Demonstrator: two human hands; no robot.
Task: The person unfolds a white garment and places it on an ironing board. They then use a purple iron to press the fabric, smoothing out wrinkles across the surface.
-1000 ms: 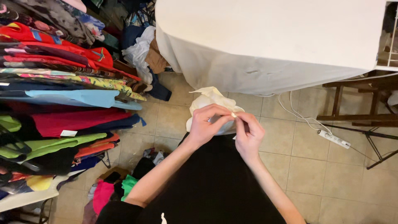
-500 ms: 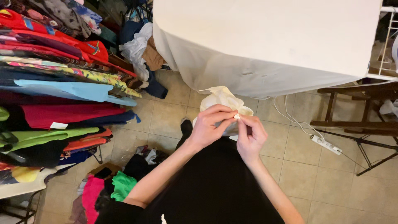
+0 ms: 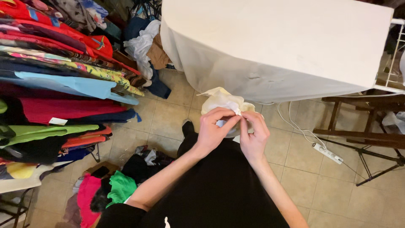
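Both hands pinching a bunched cream cloth, centre of frame

Left hand [image 3: 213, 131] and right hand [image 3: 253, 137] meet, fingertips pressed on a fold of the cream cloth [image 3: 223, 103], held in the air above the tiled floor [image 3: 168, 122]; the cloth is crumpled, so judged not yet straightened. Beyond, upper right, a white-draped table [image 3: 274, 46]; left edge, hanging clothes [image 3: 55, 84]; lower right, a power strip [image 3: 327, 153]

small white rectangular tag [image 3: 58, 121] on red garment, hanging rack, left
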